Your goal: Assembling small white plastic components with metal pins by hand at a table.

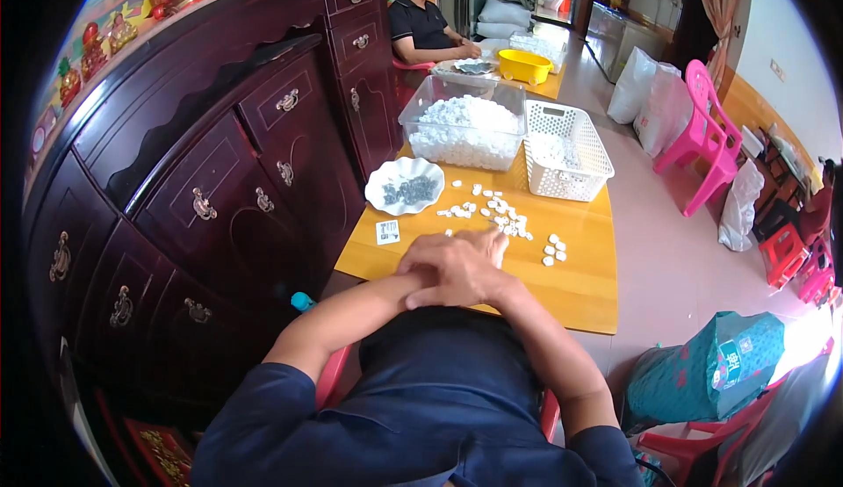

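Observation:
My forearms cross at the near edge of the wooden table. My right hand [457, 269] lies over my left wrist, its thumb on the near side and its fingers on the far side, closed loosely around it. Partly covered by it, my left hand [488, 243] reaches toward the small white plastic pieces [507, 218] scattered on the tabletop; its fingers are mostly hidden. A separate little group of white pieces [554, 249] lies to the right. Further left stand a scalloped white dish [386, 175] with small dark grey parts [411, 191] and a printed card [387, 232].
A clear bin [421, 105] heaped with white pieces and a white basket [584, 184] fill the table's far side. Dark cabinets [211, 250] line the left. Another person [421, 26] sits beyond, near a yellow basin [525, 66]. Pink chairs [702, 149] and a teal bag [685, 377] stand right.

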`<state>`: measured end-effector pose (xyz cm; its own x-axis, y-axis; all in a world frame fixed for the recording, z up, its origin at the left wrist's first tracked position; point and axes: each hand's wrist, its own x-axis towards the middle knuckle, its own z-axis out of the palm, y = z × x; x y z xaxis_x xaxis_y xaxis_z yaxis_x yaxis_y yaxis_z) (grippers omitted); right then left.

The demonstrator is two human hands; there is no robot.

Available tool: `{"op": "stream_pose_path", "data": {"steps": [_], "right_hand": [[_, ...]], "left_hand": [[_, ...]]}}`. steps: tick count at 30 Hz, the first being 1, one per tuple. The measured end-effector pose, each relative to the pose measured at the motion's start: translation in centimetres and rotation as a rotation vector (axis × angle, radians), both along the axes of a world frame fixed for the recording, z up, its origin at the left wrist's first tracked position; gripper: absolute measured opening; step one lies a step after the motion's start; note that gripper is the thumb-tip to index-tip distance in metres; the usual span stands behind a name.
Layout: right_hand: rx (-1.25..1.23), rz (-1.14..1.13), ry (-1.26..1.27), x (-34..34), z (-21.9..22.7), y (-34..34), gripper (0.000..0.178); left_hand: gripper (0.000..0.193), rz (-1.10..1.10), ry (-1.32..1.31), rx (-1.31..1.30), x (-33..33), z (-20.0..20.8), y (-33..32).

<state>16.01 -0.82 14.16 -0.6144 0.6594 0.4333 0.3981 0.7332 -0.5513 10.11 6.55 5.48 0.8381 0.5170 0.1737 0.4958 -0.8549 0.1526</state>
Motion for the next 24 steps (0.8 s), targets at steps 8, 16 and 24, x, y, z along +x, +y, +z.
{"op": "stream_pose_path", "data": {"steps": [8, 16, 24], "right_hand": [[-0.241, 0.383, -0.192, -6.2, 0.1, 0.0, 0.068], [-0.329, 0.26, -0.207, -6.0, -1.1, -2.8, 0.056], [-0.264, 0.248, -0.079, -5.8, -1.8, -4.7, 0.051]], "left_hand": [[0.028, -0.196, 0.052, -0.09, -0.2, 0.7, -7.4], [0.029, -0.172, 0.065, -0.201, -1.0, -0.4, -10.8], [0.029, -0.153, -0.088, -0.26, -3.2, -1.3, -12.8]]}}
